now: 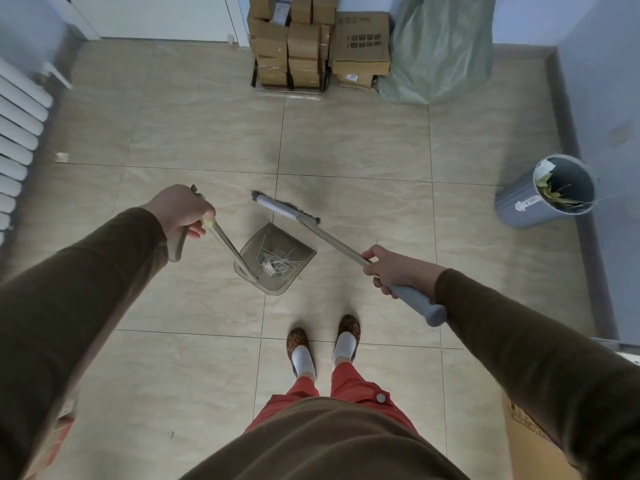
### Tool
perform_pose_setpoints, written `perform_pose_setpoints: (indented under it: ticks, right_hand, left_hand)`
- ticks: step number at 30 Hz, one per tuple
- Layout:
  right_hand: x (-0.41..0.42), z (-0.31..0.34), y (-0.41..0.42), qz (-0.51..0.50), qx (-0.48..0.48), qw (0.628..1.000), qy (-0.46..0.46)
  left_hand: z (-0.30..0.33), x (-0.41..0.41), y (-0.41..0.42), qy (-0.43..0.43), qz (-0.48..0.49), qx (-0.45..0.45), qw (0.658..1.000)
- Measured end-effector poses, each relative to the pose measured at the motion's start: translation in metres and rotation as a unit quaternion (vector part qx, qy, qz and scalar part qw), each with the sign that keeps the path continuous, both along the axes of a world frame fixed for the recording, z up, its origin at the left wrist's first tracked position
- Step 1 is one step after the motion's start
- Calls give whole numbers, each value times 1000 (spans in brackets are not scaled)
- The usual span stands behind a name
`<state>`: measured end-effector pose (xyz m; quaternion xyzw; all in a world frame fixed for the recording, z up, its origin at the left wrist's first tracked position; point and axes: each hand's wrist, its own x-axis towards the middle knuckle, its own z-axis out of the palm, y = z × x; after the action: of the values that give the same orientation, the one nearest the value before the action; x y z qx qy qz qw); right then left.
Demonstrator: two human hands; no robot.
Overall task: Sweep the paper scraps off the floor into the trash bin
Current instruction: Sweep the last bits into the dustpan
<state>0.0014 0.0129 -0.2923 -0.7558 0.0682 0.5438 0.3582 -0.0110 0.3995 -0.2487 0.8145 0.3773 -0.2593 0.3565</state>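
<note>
Hands apart: left hand gripping dustpan handle, right hand gripping broom handle; cardboard box print illegible.

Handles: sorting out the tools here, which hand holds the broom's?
The right hand grips the broom; the left hand holds the dustpan handle instead.

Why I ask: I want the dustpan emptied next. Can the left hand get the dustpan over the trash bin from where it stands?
Probably not without stepping over. The left hand holds the dustpan in front of the feet, while the trash bin stands far to the right by the wall. The bare floor between them leaves the way free.
</note>
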Motion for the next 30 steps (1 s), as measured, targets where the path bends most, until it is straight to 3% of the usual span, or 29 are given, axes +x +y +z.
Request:
perform_pose_setpoints:
  ticks: [7,13,18,23,30]
  right_hand:
    - [-20,-29,29,-51,17,996,65]
    - [-37,-18,-10,-100,46,990,88]
    - [-38,-10,-16,-150,51,987,30]
    - [-27,5,-14,-208,56,976,0]
    - [-38,10,-39,-313,24,949,-27]
  left_hand:
    - [6,-5,2,56,100,-133,984]
    - [0,-13,1,74,133,-149,977]
    - [6,0,-13,32,115,-169,978]
    - [13,15,-35,35,34,-167,985]
    - [31,50,-78,-26,-42,-202,978]
